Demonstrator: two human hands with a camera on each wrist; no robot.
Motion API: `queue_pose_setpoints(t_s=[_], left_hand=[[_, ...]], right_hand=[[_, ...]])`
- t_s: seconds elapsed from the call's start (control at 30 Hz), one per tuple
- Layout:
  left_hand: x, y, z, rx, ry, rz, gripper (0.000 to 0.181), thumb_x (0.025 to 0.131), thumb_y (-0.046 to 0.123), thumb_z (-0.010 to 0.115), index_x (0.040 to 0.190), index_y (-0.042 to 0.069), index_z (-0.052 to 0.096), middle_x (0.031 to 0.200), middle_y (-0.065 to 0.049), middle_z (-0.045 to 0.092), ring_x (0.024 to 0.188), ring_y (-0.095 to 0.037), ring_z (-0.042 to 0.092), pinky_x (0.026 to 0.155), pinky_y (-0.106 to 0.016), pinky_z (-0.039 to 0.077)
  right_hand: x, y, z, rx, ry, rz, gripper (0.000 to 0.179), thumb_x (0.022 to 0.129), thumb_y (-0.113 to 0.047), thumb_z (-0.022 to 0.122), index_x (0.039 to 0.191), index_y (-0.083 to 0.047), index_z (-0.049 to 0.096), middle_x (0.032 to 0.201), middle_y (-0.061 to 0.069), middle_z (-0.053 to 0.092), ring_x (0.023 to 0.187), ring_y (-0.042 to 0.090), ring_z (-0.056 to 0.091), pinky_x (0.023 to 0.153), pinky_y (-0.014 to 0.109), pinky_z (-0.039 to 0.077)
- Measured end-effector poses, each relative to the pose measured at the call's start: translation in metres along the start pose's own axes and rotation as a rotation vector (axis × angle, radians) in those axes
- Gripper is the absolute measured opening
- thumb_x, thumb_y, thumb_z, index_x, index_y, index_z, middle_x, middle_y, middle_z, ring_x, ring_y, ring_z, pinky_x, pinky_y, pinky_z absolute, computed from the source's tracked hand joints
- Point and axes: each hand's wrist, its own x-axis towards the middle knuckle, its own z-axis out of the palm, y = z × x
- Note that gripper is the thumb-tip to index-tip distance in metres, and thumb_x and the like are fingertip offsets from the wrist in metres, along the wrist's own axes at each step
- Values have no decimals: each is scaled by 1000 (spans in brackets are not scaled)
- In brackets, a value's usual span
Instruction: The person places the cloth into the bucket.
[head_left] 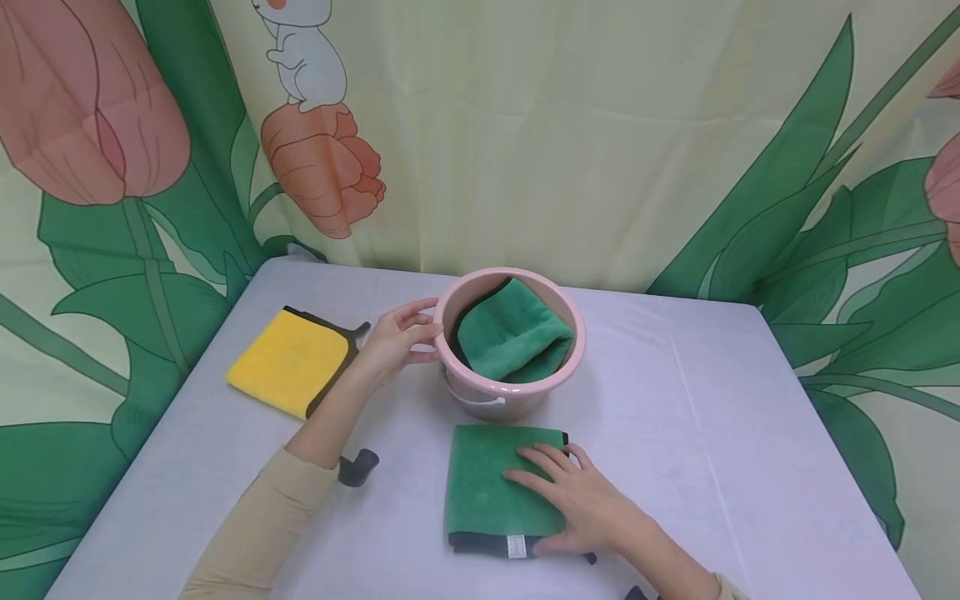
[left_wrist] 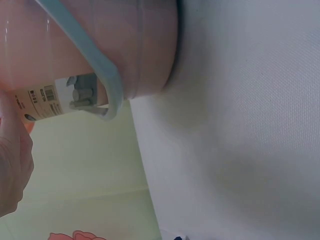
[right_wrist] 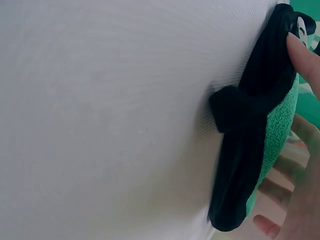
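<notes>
A pink bucket [head_left: 504,398] stands on the table with a crumpled green towel [head_left: 510,333] inside it. Beside its left rim is my left hand [head_left: 401,337], fingertips touching the rim; in the left wrist view, only part of this hand shows next to the bucket's label. In front of the bucket lies a folded green towel [head_left: 487,483] with dark edging and a white tag. My right hand [head_left: 588,504] rests over its right side with fingers spread. The right wrist view shows the thumb on the towel's dark edge [right_wrist: 240,165], near a dark loop.
To the left lies a folded yellow towel [head_left: 288,362] with dark edging, partly behind my left forearm. The white-covered table [head_left: 675,442] ends at a curtain [head_left: 525,150] printed with flowers and a rabbit. The bucket's pale handle [left_wrist: 95,55] hangs down its side.
</notes>
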Motion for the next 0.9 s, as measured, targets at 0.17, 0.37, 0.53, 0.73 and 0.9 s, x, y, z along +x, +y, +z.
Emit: queue_pose_setpoints(t_s=[0.17,0.37,0.53,0.73,0.9], left_hand=[[1,0,0,1,2,1,49,88,11,60,134,15,45,105,-10,53,84,-18,58,75,-34,55],[0,0,0,2,-6,1,49,89,12,59,135,16,44,105,-11,52,85,-19,58,76,-34,54],[0,0,0,-2,-8,4,49,88,12,60,135,15,44,105,-11,52,84,-18,58,76,-34,55],[0,0,0,0,-6,2,50,88,12,60,135,16,44,106,-11,53,85,-19,57,76,-34,55],[1,-1,0,-1,4,-1,49,88,11,60,135,16,45,106,-11,53,85,-19,57,76,-34,55]], right_hand=[[2,0,1,-11,-26,-5,88,65,-63,67,139,-31,33,141,4,34,128,24,30,94,54,32],[6,-2,1,-3,-51,18,90,61,-58,72,137,-29,36,137,5,36,124,23,32,91,50,32],[9,-1,2,1,-57,37,82,62,-50,73,134,-26,41,132,5,41,120,24,36,90,49,32],[12,2,4,-32,-47,34,68,70,-42,71,130,-24,46,127,4,45,116,25,40,90,51,34],[13,2,5,-40,-24,12,57,73,-36,70,125,-21,51,120,2,49,110,23,43,90,50,34]])
